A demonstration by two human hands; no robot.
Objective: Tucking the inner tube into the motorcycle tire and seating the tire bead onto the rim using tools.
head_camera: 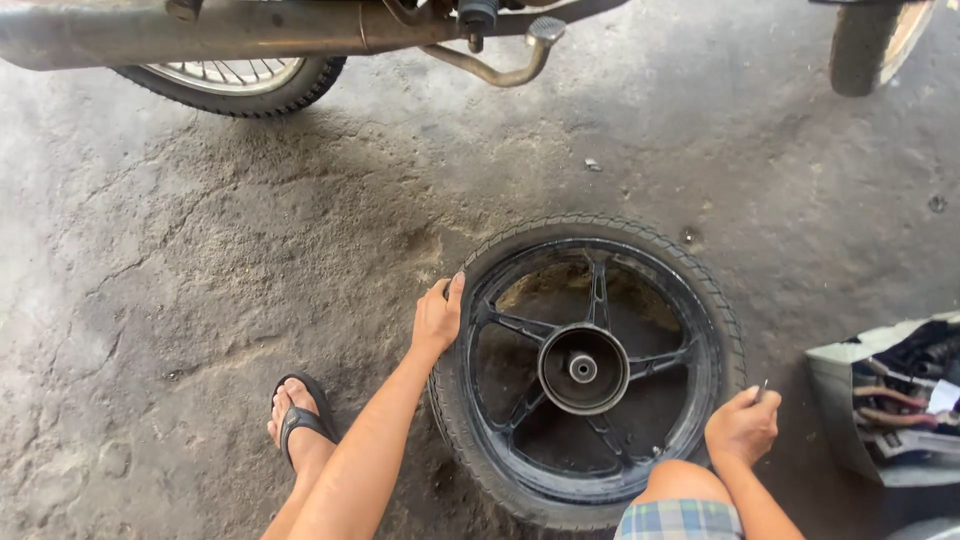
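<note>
A black motorcycle wheel with its tyre (590, 365) lies flat on the concrete floor in front of me, the hub and five spokes facing up. My left hand (438, 318) rests on the tyre's left edge, fingers curled over the rubber. By the tyre's lower right side, my right hand (742, 428) is closed around a small thin metal tool (762, 388) whose tip sticks up. My knee in plaid shorts (680, 505) leans over the tyre's near edge.
A motorcycle's exhaust pipe (200, 30), rear wheel (235, 80) and kick lever (500, 70) cross the top. Another tyre (865, 45) stands at top right. A grey box of parts (890, 400) sits at the right. My foot in a black sandal (298, 418) is on the left.
</note>
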